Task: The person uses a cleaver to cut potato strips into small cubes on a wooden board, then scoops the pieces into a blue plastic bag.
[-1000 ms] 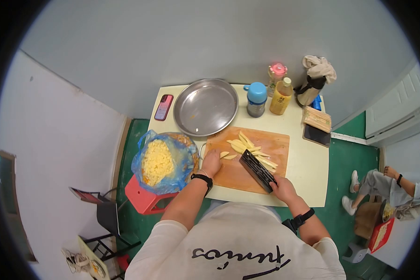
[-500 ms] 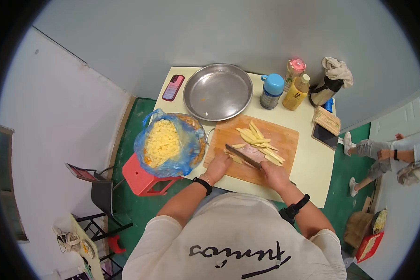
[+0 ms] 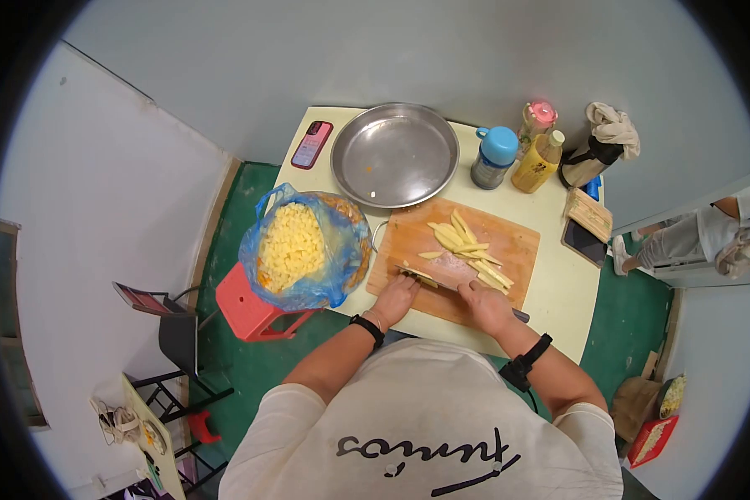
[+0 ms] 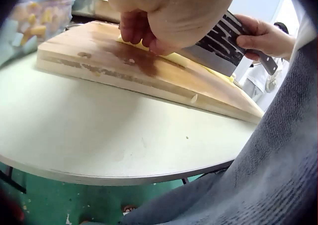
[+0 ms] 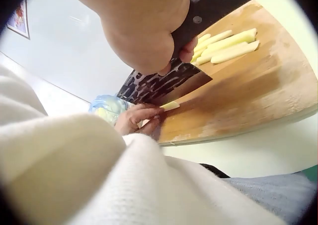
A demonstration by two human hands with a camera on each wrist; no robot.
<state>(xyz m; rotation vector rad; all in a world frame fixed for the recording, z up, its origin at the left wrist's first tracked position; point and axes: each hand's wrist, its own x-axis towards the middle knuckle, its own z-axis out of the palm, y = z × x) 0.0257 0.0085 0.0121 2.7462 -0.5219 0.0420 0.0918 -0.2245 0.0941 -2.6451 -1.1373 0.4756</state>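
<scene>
On the wooden cutting board [image 3: 408, 232], my left hand [image 3: 396, 298] holds a pale yellow piece [image 4: 174, 59] down with bent fingers near the board's front left. My right hand [image 3: 487, 308] grips the cleaver [image 5: 164, 88] by its black handle [image 5: 213, 8], thumb and fingers also at the base of the blade. The blade stands on edge beside the left fingertips, against or over the piece; exact contact cannot be told. Several cut yellow strips [image 3: 467, 242] lie behind and right of the blade, and a small one [image 3: 430, 255] lies apart from them.
A round metal tray [image 3: 396, 158] stands behind the board. Left of it are a phone [image 3: 312, 146] and a blue bag [image 3: 342, 250] of yellow cubes. Back right stand a blue-lidded flask [image 3: 496, 158], bottles and a thermos [image 3: 587, 162]. Another person's legs [image 3: 671, 242] show far right.
The cleaver has moved left from beside the strips to my left hand, its blade turned onto its edge. My left hand has closed in on a piece. The head view has shifted, and the other person has moved.
</scene>
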